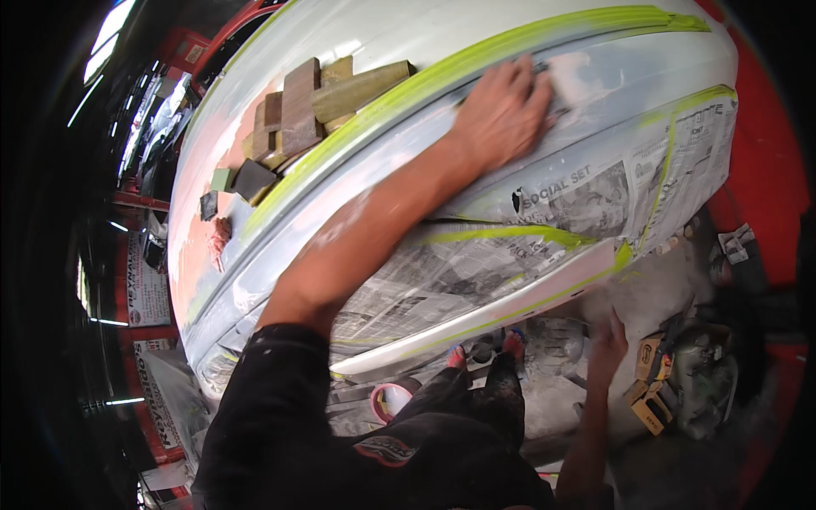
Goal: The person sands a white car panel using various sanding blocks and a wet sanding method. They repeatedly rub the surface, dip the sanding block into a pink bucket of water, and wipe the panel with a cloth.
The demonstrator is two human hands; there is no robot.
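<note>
Closest to me, below my black short-sleeved shirt, a round, pink-rimmed tub sat on the floor near my feet. My right hand hung low, its fingers loosely extended around nothing, near the small yellow-brown cardboard boxes. Beyond, grey printed newspaper, edged with yellow-green tape, masked the lower part of the big curved white-and-grey vehicle panel in front of me. My left hand was on its bare grey band, fingers bent and grasping a dark, flat piece, too blurred to identify. I judged this to be the rubbing-down step; the next move called for even pressure, clear of the bright yellow-green strip. Past that strip lay brown and olive rectangular blocks.
</note>
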